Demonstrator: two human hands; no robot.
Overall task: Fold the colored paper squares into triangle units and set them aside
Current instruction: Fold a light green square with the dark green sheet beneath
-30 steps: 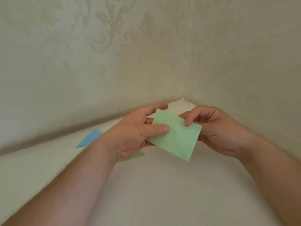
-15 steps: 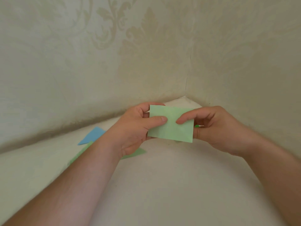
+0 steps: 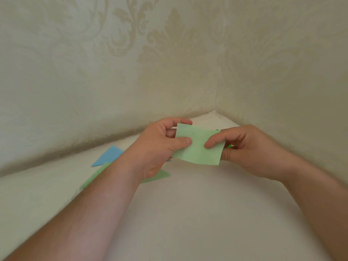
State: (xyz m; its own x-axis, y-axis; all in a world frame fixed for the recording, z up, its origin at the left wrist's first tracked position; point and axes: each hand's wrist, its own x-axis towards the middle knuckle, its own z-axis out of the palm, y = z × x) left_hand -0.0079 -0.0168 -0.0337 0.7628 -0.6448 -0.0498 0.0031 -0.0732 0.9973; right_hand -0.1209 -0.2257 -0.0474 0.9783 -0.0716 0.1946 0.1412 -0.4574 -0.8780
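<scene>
The left hand [image 3: 160, 146] and right hand [image 3: 250, 149] pinch opposite ends of the green paper [image 3: 199, 147], holding it above the tabletop [image 3: 188, 213] for creasing.

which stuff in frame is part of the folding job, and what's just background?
Part of the job:
- green paper, pinched by left hand and right hand
- blue triangle lying on the surface
- green triangle lying partly under the left arm

Just there:
- white surface
- patterned wall
</scene>
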